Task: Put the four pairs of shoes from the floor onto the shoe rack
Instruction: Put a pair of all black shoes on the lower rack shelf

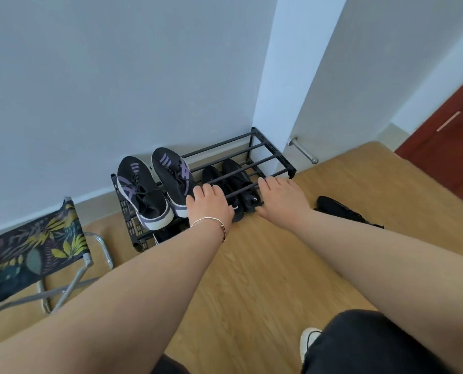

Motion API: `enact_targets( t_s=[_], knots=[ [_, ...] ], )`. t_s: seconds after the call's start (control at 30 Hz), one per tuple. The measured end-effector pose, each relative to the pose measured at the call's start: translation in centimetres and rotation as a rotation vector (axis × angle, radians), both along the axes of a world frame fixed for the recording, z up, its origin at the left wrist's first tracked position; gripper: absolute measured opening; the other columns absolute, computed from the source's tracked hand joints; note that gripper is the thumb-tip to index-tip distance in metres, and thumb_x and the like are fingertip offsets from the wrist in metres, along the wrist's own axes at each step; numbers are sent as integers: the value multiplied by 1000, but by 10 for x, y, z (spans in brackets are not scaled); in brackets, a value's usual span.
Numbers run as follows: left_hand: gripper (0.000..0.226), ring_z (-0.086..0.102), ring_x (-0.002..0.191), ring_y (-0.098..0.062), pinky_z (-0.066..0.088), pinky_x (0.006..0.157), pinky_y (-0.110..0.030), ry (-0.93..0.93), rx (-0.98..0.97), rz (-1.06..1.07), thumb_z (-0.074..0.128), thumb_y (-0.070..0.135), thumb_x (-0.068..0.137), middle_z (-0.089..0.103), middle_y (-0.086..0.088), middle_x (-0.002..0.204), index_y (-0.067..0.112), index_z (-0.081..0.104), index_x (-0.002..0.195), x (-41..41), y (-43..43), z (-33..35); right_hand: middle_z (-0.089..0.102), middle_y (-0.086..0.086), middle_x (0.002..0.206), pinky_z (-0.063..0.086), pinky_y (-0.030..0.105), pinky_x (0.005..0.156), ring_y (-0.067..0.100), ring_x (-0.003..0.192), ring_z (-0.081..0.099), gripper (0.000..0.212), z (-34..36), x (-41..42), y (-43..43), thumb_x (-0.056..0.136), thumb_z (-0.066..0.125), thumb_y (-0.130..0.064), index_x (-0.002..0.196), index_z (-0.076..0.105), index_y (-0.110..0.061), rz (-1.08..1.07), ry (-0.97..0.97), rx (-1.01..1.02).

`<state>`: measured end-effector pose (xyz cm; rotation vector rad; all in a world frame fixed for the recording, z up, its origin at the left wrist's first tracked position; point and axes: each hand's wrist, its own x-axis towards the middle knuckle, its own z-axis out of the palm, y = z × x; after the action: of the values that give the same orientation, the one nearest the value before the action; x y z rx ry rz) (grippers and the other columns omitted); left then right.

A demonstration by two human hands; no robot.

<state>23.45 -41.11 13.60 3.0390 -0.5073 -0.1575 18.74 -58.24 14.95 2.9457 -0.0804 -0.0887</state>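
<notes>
A low black shoe rack (pixel 265 148) stands against the white wall. A pair of black sneakers with purple stripes (pixel 155 188) sits on the left half of its top shelf. Under the top bars on the right lies a pair of black shoes (pixel 231 176) on the lower shelf. My left hand (pixel 210 205), with a thin bracelet on the wrist, hovers palm down over the rack's front edge beside the striped pair. My right hand (pixel 283 197) spreads over the front bar above the black pair. Neither holds anything. One more black shoe (pixel 341 210) lies on the wood floor to the right of the rack.
A folding stool (pixel 33 252) with leaf-print fabric stands at the left. A metal door stop (pixel 304 151) sticks out of the wall corner right of the rack. A red-brown door (pixel 446 141) is at the far right. My foot in a white shoe (pixel 307 342) shows at the bottom.
</notes>
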Motion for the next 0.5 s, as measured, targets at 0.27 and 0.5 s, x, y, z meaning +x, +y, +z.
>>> enact_targets(
  t_s=[0.27,0.5],
  knots=[
    [54,45,125,-34,41,101,-46,-121,10,-30,42,49,98,51,-13,134,11,46,136,-5,27,21,54,13,139,44,46,101,32,127,49,66,26,9,10,95,52,-45,146,37,-6,-10,-54,-10],
    [55,45,124,-35,42,98,-44,-59,-20,56,41,51,99,49,-13,134,10,44,135,-23,-38,-11,53,12,141,43,44,103,31,128,49,72,-11,4,-58,95,51,-51,150,35,-6,74,-73,45]
  ],
)
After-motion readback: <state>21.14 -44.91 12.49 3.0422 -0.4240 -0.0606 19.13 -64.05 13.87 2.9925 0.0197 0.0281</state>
